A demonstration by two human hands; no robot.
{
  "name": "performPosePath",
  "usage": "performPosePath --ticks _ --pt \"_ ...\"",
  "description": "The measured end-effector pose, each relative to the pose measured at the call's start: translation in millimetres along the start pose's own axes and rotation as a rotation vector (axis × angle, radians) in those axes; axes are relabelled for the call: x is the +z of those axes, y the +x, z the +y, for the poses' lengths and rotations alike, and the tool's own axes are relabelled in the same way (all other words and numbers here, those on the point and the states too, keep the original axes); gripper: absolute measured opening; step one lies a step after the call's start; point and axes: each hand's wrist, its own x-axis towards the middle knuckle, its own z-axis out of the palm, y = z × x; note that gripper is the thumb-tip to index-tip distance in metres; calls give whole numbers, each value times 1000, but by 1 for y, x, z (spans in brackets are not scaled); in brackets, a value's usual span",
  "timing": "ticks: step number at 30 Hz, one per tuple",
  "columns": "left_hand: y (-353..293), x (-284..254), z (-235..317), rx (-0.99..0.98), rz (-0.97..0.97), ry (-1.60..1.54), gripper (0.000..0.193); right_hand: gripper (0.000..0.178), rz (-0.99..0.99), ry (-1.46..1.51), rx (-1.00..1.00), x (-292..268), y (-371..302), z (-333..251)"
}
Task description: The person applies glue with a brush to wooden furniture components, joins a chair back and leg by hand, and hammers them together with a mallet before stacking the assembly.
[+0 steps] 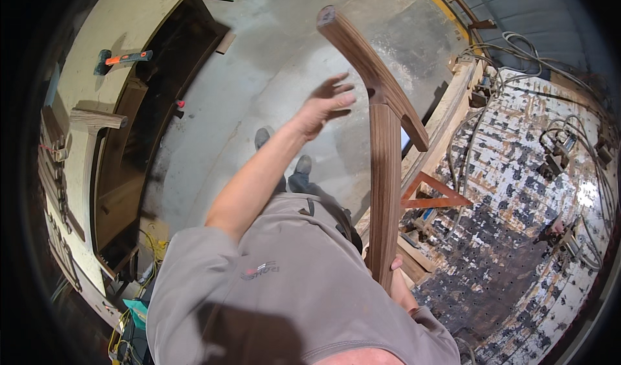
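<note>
A dark brown wooden piece stands out in front of me: a long straight leg [385,184] with a curved wooden crosspiece [362,54] meeting its far end. My right hand [398,276] is closed round the near end of the leg, with most of its fingers hidden behind the wood. Just left of the joint, my left hand [325,106] is raised with its fingers apart, holding nothing. A small gap shows between its fingertips and the crosspiece.
On the left, a pale bench [81,158] carries a mallet [119,60] with an orange handle and another wooden T-shaped piece [97,118]. At right, a worn, spotted worktable [511,171] bears an orange triangular square [440,193], metal clamps [556,161] and loose cables [524,48].
</note>
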Motion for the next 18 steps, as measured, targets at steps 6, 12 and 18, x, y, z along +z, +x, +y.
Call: performPosePath --ticks 6,12,18 --pt "22 -2 23 18 -287 -189 78 97 65 -28 -25 38 8 -11" --pt "17 -47 74 147 -348 -344 74 98 101 -76 -27 81 32 -27" --pt "27 -106 91 234 -324 -454 56 98 153 -147 -10 117 56 -47"
